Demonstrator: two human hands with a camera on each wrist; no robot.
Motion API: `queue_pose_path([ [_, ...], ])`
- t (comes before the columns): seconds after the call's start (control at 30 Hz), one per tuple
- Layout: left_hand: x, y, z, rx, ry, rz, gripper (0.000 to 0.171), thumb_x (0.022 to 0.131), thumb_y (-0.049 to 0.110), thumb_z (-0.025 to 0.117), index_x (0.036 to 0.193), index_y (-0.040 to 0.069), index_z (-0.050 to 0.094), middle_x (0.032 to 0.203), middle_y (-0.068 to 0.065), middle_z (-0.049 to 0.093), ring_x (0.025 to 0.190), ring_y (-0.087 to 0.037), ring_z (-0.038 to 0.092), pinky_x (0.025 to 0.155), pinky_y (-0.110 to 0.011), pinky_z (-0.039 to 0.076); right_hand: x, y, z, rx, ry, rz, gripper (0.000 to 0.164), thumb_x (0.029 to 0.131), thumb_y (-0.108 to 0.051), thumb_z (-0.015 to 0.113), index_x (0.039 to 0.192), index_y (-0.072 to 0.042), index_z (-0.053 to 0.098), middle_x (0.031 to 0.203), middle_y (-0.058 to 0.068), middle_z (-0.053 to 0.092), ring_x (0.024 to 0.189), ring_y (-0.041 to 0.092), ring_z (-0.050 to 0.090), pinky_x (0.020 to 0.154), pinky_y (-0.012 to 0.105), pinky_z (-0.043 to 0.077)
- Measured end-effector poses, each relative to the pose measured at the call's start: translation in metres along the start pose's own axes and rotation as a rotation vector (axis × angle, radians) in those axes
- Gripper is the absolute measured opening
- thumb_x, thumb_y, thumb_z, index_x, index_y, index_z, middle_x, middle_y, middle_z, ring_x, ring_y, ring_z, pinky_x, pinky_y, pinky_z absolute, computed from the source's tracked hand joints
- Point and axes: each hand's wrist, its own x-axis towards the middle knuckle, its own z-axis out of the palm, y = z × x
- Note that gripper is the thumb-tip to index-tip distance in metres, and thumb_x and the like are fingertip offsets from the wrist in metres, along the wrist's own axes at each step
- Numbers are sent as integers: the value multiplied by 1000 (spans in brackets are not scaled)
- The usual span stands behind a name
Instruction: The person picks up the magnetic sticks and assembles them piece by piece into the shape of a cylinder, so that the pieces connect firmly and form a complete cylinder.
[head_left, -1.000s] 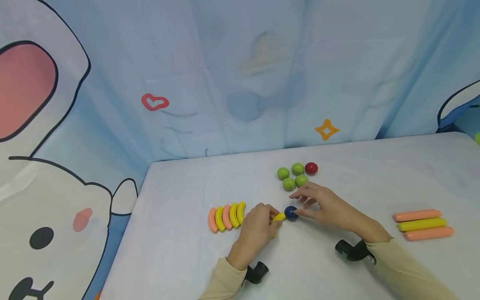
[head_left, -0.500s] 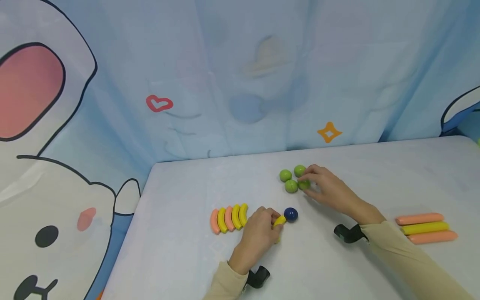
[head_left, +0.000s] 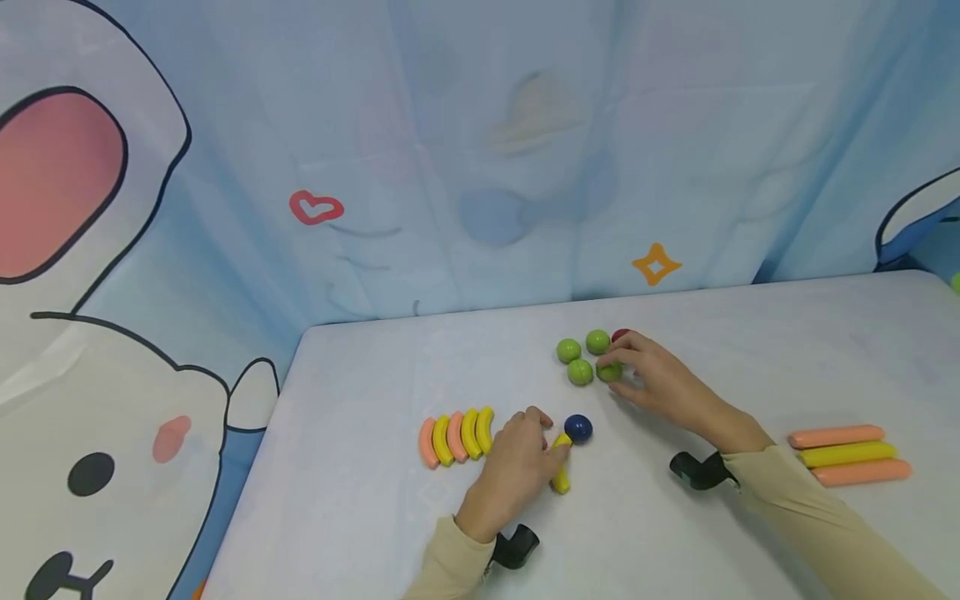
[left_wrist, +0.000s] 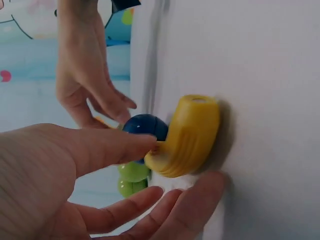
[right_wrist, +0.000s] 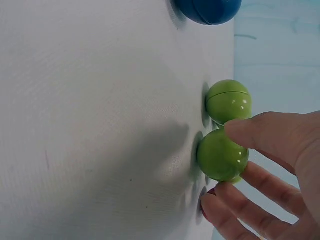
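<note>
My left hand (head_left: 513, 467) is spread beside a small yellow toy banana (head_left: 561, 477) lying on the table. In the left wrist view its thumb is at the near end of the banana (left_wrist: 192, 135), and the fingers stand apart from it. A dark blue ball (head_left: 578, 428) sits just behind the banana's far end. My right hand (head_left: 663, 383) holds a green ball (right_wrist: 222, 156) between thumb and fingers, at or near the table surface. Three other green balls (head_left: 580, 372) lie to its left and behind. A red ball (head_left: 620, 334) is partly hidden by the right fingers.
To the left, several curved yellow and orange pieces (head_left: 454, 437) stand in a row. Two long orange sticks and a yellow stick (head_left: 847, 454) lie at the right. A white cloth covers the table (head_left: 360, 533), and a patterned blue curtain (head_left: 450, 158) hangs behind.
My right hand has moved from the blue ball back to the green balls and taken hold of one. My left fingers have let go of the banana and spread.
</note>
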Motion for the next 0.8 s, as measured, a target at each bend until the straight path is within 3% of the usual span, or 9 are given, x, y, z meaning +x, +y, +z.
queue_pose_path([
  [0.27, 3, 3, -2, -69, -102, -13, 32, 92, 13, 82, 117, -3, 70, 85, 0, 58, 72, -8, 51, 61, -19, 44, -2, 1, 5, 14, -45, 86, 25, 84, 2, 84, 108, -2, 77, 107, 16, 62, 94, 31, 61, 86, 50, 60],
  [0.57, 2, 0, -1, -250, -124, -49, 20, 98, 10, 74, 113, -3, 68, 81, 0, 57, 57, -10, 64, 52, -20, 51, -16, -3, 2, 9, -51, 73, 23, 83, 0, 86, 100, -8, 73, 103, 12, 64, 86, 23, 60, 79, 44, 60],
  [0.8, 1, -4, -2, -283, -70, -68, 19, 99, 8, 72, 113, -4, 68, 78, 0, 58, 57, -11, 66, 53, -20, 52, -30, -5, 1, -6, -32, 102, 28, 79, 1, 89, 100, -8, 73, 98, 7, 63, 84, 20, 60, 75, 40, 59],
])
